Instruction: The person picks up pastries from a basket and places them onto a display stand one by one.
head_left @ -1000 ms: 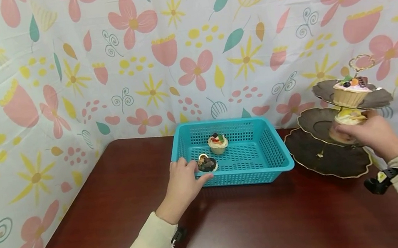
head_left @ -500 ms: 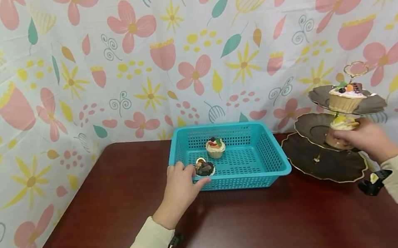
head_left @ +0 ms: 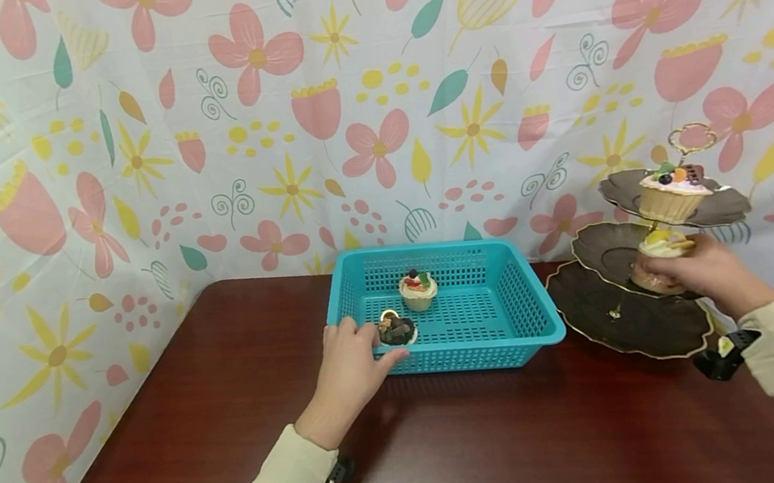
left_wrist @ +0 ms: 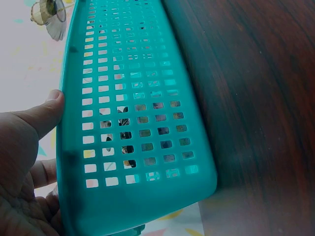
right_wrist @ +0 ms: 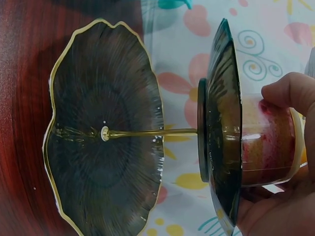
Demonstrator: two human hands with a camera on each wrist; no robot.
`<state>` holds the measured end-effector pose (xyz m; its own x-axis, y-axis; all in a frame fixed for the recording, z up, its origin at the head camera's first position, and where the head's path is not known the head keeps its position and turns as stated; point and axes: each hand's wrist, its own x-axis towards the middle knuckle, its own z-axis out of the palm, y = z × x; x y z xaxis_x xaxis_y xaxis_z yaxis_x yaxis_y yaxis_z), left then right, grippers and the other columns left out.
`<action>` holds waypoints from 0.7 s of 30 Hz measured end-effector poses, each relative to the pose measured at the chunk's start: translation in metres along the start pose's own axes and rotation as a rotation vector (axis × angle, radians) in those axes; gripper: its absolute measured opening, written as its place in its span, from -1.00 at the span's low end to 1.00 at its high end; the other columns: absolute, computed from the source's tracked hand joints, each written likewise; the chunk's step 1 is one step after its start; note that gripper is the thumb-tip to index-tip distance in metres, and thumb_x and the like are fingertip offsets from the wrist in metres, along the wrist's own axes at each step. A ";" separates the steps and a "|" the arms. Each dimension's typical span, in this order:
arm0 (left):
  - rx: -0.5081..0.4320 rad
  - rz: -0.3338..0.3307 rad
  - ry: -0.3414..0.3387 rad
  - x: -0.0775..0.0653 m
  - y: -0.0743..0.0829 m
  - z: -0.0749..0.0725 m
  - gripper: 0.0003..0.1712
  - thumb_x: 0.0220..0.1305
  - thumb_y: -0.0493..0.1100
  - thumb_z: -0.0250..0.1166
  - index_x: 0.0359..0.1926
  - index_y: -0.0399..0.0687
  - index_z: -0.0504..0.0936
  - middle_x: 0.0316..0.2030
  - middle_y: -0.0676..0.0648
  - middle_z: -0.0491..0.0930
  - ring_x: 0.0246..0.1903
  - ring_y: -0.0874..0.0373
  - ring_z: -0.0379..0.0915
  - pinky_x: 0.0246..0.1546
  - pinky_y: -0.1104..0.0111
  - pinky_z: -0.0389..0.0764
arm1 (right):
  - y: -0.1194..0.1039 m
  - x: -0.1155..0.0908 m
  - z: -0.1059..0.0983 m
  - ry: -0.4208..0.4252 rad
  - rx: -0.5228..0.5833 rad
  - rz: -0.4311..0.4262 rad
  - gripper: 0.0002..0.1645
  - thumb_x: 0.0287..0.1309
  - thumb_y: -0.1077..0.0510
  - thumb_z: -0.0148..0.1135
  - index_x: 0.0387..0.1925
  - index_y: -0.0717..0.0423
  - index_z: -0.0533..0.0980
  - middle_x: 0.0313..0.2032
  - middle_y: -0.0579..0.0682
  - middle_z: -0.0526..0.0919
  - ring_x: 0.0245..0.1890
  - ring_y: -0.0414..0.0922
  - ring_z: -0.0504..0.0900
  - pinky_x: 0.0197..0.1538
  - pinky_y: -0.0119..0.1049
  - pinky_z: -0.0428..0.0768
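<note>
My right hand [head_left: 718, 275] grips a clear dessert cup [right_wrist: 273, 140] with layered pink and yellow cake and a fruit-and-cream top. The cup's base is against the middle plate [head_left: 604, 249] of a dark, gold-edged three-tier stand. A cupcake [head_left: 672, 194] with pale pink cream and fruit sits on the top plate [head_left: 723, 205]. At the front left corner of a turquoise plastic basket [head_left: 489, 350], my left hand [head_left: 346, 373] holds the rim, fingers curled over it and thumb along the front edge. Inside lie a chocolate-topped cupcake [head_left: 397, 330] and a fruit-topped cupcake [head_left: 419, 291].
The stand's large bottom plate [head_left: 624, 316] rests on the dark red-brown table [head_left: 501, 438], just right of the basket. A flower-print cloth [head_left: 365, 73] hangs behind and to the left. A gold loop handle [head_left: 692, 137] tops the stand.
The view shifts slightly, so everything appears a little lower and further left. Both hands keep their places, the right on the dessert cup and the left on the basket rim.
</note>
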<state>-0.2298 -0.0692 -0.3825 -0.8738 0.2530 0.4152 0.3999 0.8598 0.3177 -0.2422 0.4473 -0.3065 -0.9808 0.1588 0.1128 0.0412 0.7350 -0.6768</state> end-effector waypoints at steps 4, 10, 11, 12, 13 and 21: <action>-0.002 0.003 0.002 0.000 0.000 0.000 -0.44 0.15 0.35 0.41 -0.48 0.02 0.45 -0.46 0.02 0.24 -0.31 0.09 0.18 -0.17 0.17 0.24 | 0.000 0.001 0.000 -0.020 0.037 -0.021 -0.26 0.34 -0.06 0.27 0.16 0.51 0.26 -0.25 -0.14 0.52 -0.38 -0.43 0.49 -0.32 -0.45 0.53; -0.011 -0.005 -0.009 0.000 0.001 -0.001 -0.44 0.15 0.34 0.41 -0.49 0.02 0.43 -0.46 0.01 0.23 -0.31 0.09 0.17 -0.18 0.17 0.23 | 0.004 0.000 0.000 -0.039 0.129 -0.041 -0.40 0.34 0.02 0.29 0.13 0.39 0.31 -0.36 -0.39 0.56 -0.37 -0.40 0.56 -0.31 -0.42 0.57; -0.014 -0.008 -0.012 -0.001 0.001 -0.002 -0.44 0.15 0.34 0.41 -0.49 0.02 0.42 -0.46 0.01 0.23 -0.31 0.09 0.16 -0.18 0.17 0.23 | 0.005 0.000 0.001 -0.041 0.144 -0.048 -0.43 0.33 0.04 0.30 0.11 0.37 0.32 -0.37 -0.40 0.57 -0.37 -0.39 0.57 -0.31 -0.42 0.58; -0.017 -0.011 -0.015 -0.001 0.001 -0.002 -0.44 0.15 0.33 0.41 -0.49 0.02 0.41 -0.46 0.01 0.23 -0.31 0.09 0.16 -0.18 0.17 0.23 | 0.005 0.000 0.001 -0.042 0.155 -0.050 -0.45 0.33 0.05 0.31 0.09 0.36 0.33 -0.37 -0.39 0.58 -0.38 -0.38 0.58 -0.31 -0.42 0.58; -0.020 -0.015 -0.018 -0.002 0.001 -0.002 -0.43 0.15 0.33 0.41 -0.49 0.02 0.40 -0.46 0.01 0.23 -0.31 0.09 0.16 -0.19 0.18 0.22 | 0.006 0.000 0.002 -0.041 0.157 -0.050 -0.45 0.33 0.06 0.31 0.09 0.35 0.33 -0.37 -0.37 0.60 -0.38 -0.37 0.59 -0.31 -0.42 0.58; -0.035 -0.010 -0.004 -0.002 0.002 -0.002 -0.44 0.14 0.32 0.43 -0.49 0.02 0.41 -0.46 0.01 0.22 -0.31 0.08 0.16 -0.18 0.17 0.22 | -0.002 -0.007 0.003 0.061 0.088 -0.021 0.24 0.29 -0.05 0.34 0.46 0.51 -0.30 0.05 0.50 0.37 -0.37 -0.47 0.46 -0.36 -0.50 0.53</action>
<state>-0.2268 -0.0692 -0.3814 -0.8789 0.2463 0.4085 0.4004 0.8463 0.3513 -0.2361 0.4430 -0.3079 -0.9678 0.1854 0.1701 0.0009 0.6786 -0.7345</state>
